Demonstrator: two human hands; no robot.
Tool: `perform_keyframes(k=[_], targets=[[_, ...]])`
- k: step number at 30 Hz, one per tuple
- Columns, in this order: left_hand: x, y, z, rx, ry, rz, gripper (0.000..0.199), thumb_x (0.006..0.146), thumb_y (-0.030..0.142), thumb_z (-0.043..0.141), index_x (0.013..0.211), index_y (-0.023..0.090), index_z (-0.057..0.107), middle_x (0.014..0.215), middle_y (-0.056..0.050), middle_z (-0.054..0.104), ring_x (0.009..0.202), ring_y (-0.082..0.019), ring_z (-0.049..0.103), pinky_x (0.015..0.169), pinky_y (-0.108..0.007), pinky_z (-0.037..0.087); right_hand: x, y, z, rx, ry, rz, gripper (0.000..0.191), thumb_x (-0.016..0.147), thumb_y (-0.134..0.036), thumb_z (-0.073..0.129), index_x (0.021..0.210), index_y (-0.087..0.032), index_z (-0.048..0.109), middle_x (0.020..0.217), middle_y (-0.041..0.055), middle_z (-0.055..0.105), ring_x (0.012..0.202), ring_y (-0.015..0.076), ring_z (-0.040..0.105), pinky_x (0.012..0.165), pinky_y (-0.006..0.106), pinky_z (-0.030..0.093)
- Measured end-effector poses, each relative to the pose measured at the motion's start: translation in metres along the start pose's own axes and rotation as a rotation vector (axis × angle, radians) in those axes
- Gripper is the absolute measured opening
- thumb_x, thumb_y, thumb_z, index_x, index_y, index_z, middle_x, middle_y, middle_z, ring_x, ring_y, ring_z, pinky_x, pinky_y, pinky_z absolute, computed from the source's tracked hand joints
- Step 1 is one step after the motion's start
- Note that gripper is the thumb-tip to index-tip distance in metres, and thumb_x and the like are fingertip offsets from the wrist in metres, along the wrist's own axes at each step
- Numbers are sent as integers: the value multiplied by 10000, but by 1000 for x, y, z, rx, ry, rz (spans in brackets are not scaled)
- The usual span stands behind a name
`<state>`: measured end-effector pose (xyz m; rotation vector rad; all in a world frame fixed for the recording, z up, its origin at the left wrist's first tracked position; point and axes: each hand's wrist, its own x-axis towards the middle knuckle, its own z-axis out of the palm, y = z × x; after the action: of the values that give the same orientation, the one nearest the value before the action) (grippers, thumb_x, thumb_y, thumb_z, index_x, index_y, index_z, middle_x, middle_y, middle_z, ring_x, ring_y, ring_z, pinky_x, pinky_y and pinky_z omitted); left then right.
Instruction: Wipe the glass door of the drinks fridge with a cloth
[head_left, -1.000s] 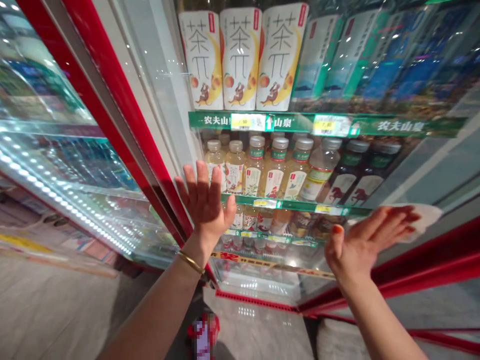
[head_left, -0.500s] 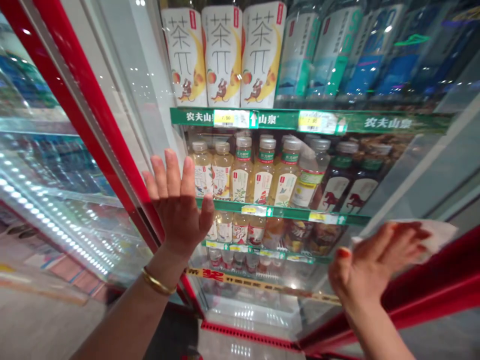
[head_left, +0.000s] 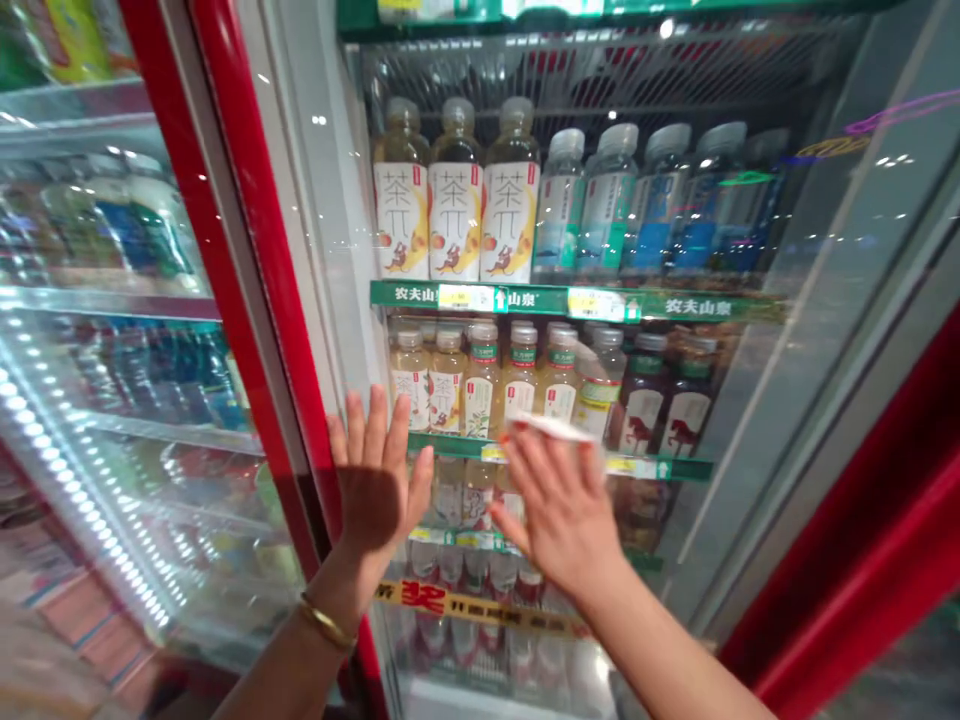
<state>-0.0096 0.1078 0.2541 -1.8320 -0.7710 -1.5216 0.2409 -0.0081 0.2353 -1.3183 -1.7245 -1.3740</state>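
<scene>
My left hand (head_left: 379, 480), a gold bangle (head_left: 328, 622) at its wrist, lies flat with fingers spread on the glass door (head_left: 337, 290) beside the red frame. Right of it, my right hand (head_left: 562, 510) presses a thin white cloth or tissue (head_left: 559, 428) to the same glass; the white edge shows beyond the fingertips. Its fingers are stretched out over it and slightly blurred. Behind the glass, bottled drinks stand in rows: tall tea bottles (head_left: 455, 220) on the upper shelf and smaller bottles (head_left: 480, 390) on the one below.
A red door frame (head_left: 262, 250) runs down the left, and another red edge (head_left: 862, 540) slants across the lower right. Further left, a second lit cooler (head_left: 112, 305) holds more bottles. A yellow strip with red lettering (head_left: 480, 608) crosses the glass low down.
My right hand has swept left across the glass with the white cloth, from the right edge to the middle. My left hand stays flat by the frame. The view has tilted and shows more upper shelf.
</scene>
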Motion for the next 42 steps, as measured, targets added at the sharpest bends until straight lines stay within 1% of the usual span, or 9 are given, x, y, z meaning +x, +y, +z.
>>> perform_keyframes(k=[3,9,16,20,23,29,35,39,42], targets=[[-13,-4,5,-37,78,20,802,1035,253,577,1768,251,251,1834,-82,259,1740,-270,151,1440,-517,104,5,-6,-3,28,-41,-322,602,1113,-525,479,1673,-304,483,1793,-97,363,1739,151,101,1442,382,69],[-22,-1,8,-112,169,-45,801,1035,232,546,1768,215,223,1812,-115,337,1713,-259,271,1425,-519,205,114,28,-19,-14,38,63,890,1102,-526,510,1792,-245,23,1857,74,168,1735,343,155,1404,677,161],[-96,20,12,9,60,-178,824,1044,225,568,1761,91,184,1854,-163,163,1747,-265,105,1438,-443,115,71,-29,9,81,-86,-683,602,1122,-491,430,1672,-253,490,1813,-105,326,1738,135,94,1437,335,183],[-121,23,19,-6,132,-115,909,1028,314,617,1767,96,136,1870,-156,94,1750,-296,93,1441,-496,93,136,-2,-10,83,-54,-417,766,1114,-562,463,1767,-217,259,1862,9,170,1751,217,43,1452,508,115],[-134,24,27,-27,213,-160,979,1012,388,646,1775,131,87,1876,-176,25,1751,-326,80,1432,-569,105,176,-20,-3,76,-28,-319,840,1106,-601,453,1775,-160,199,1864,85,148,1750,288,78,1438,602,108],[-161,26,38,-80,199,-252,1086,963,628,671,1773,163,117,1865,-232,47,1737,-399,145,1382,-639,253,101,-54,25,160,-89,-904,552,1123,-426,374,1575,-216,610,1746,-70,472,1716,158,212,1445,356,144],[-157,24,32,-66,140,-255,1009,962,486,686,1777,226,150,1866,-183,118,1692,-363,312,1344,-581,380,170,-36,-6,61,-138,-399,734,1103,-389,483,1776,-279,214,1828,-11,252,1741,232,141,1443,584,114],[-136,22,18,-13,112,-205,945,943,224,633,1777,228,188,1857,-102,184,1709,-297,262,1410,-523,296,85,-35,-5,109,-130,-622,563,1093,-377,467,1641,-265,535,1774,-82,387,1735,138,114,1454,389,57],[-122,21,11,-20,90,-156,889,940,183,602,1762,256,270,1828,-38,283,1717,-290,234,1445,-516,196,19,3,-15,71,-152,-586,539,1060,-381,551,1592,-311,601,1762,-92,406,1730,146,148,1450,368,97]])
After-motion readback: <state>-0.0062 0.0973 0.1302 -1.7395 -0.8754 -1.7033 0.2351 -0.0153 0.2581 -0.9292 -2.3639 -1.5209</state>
